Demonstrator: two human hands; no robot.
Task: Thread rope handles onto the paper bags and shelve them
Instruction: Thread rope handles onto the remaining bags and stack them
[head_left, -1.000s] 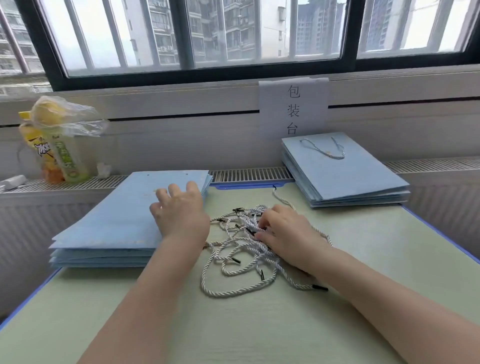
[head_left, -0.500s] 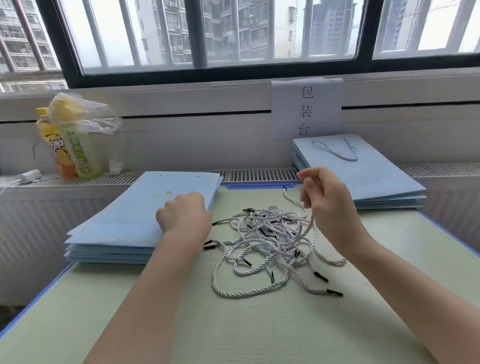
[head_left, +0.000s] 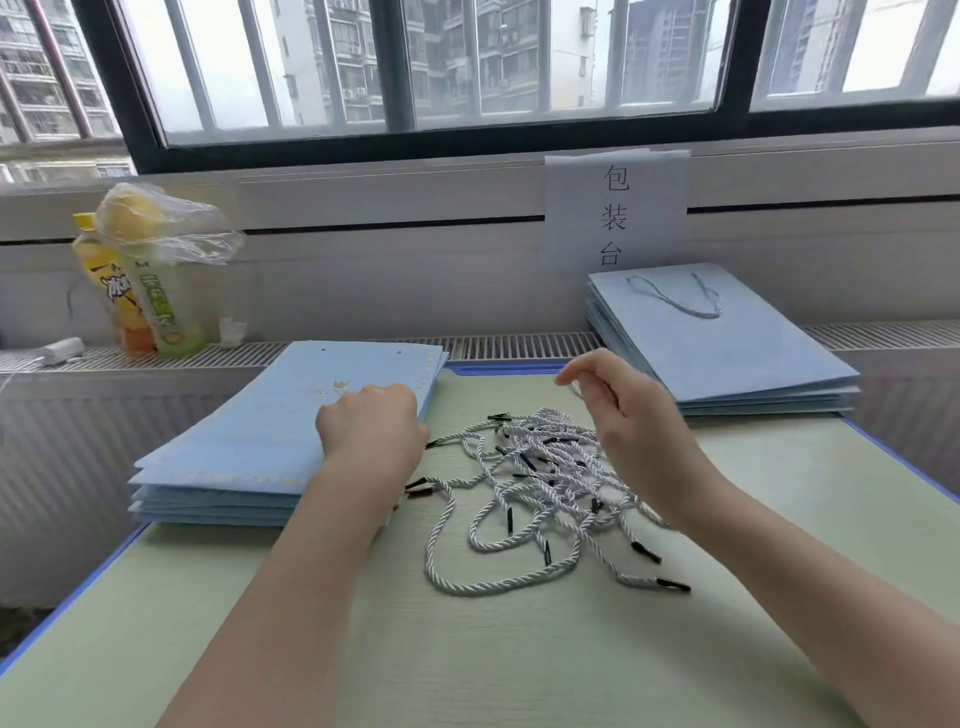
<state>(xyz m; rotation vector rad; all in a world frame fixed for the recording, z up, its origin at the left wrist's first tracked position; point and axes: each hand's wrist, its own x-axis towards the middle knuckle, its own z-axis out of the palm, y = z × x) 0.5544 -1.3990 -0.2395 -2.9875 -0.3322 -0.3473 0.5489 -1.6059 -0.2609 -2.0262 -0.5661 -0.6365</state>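
— Where do things stand?

— A finished stack (head_left: 727, 343) sits at the far right of the table (head_left: 571, 665), its top bag carrying a rope handle (head_left: 680, 299). The unthreaded stack (head_left: 270, 436) on my left shows bare punched holes, so most of the work looks undone.

— And your hands?

— My left hand (head_left: 371, 426) rests curled on the unthreaded stack's right edge; whether it pinches a bag, I can't tell. My right hand (head_left: 623, 415) is raised over the rope pile (head_left: 524, 483), fingertips pinching one strand.

— Anything in the way?

— The ropes are tangled, so one may drag others. Drink bottles (head_left: 145, 296) under a plastic bag stand well clear on the ledge.
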